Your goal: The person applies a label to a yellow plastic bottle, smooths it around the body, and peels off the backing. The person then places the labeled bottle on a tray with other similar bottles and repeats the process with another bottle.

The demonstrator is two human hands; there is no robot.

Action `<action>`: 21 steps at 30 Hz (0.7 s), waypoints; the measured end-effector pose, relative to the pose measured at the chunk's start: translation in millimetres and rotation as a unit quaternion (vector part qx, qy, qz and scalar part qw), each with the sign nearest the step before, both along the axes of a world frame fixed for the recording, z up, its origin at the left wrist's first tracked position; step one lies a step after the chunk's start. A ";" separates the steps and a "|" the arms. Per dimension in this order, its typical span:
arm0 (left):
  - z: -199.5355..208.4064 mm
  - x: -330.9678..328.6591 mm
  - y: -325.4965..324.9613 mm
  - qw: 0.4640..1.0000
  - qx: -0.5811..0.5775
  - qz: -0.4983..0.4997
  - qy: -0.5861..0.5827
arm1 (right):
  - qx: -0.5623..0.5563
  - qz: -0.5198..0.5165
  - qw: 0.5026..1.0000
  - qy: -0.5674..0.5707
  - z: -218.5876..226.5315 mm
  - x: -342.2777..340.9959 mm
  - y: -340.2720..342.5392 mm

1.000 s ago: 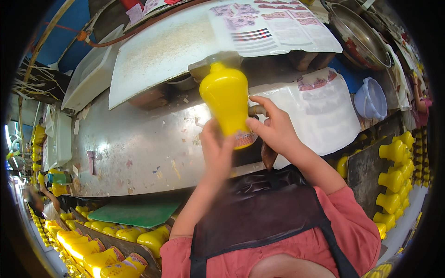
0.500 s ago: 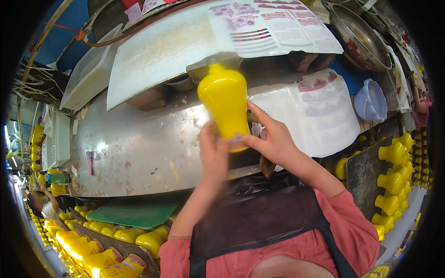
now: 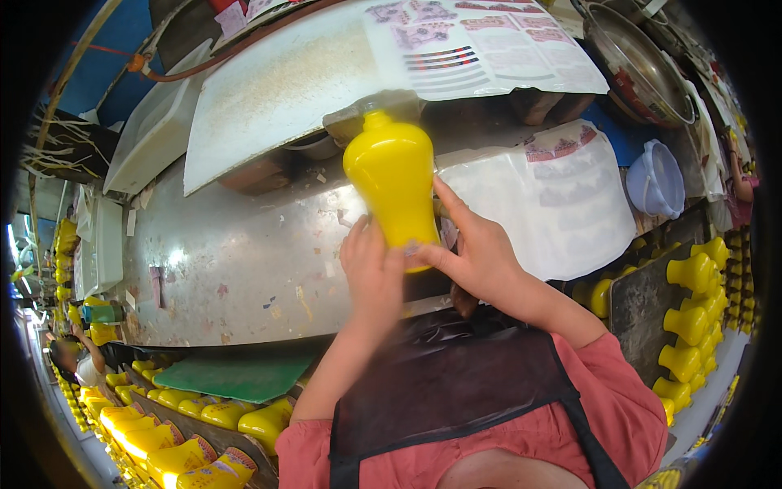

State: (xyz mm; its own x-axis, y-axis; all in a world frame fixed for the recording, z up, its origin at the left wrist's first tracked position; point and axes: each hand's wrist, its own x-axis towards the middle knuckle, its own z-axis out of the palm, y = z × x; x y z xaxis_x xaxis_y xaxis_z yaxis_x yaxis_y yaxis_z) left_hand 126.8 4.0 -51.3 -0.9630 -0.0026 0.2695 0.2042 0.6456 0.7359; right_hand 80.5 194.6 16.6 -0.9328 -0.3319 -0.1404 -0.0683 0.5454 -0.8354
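Note:
A glossy yellow vase (image 3: 393, 163) lies in front of me, its narrow neck pointing away and its foot toward me. My left hand (image 3: 371, 265) presses against the left side of its lower end, fingers together and slightly blurred. From the right, my right hand (image 3: 482, 254) grips the same end, with the thumb across the foot and the index finger stretched along the body. Between the thumbs a small patterned decal (image 3: 413, 249) shows on the vase near its foot, partly covered. What supports the vase underneath is mostly hidden.
Wet-looking decal sheets (image 3: 562, 208) lie right of the vase, with more on the raised white board (image 3: 285, 90). A metal table (image 3: 220, 269) spreads left. At right are a pale blue bucket (image 3: 654, 179) and a metal basin (image 3: 639, 61). Rows of yellow vases (image 3: 686, 322) flank me.
My left hand has slid slightly left and its fingers now lie along the vase's side. The right thumb has shifted a little across the decal. The vase stays in nearly the same place.

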 end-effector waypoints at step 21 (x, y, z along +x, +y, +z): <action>2.6 -4.4 12.6 0.994 0.105 0.027 -0.026 | -0.103 -0.014 0.994 0.036 -29.3 -10.2 8.9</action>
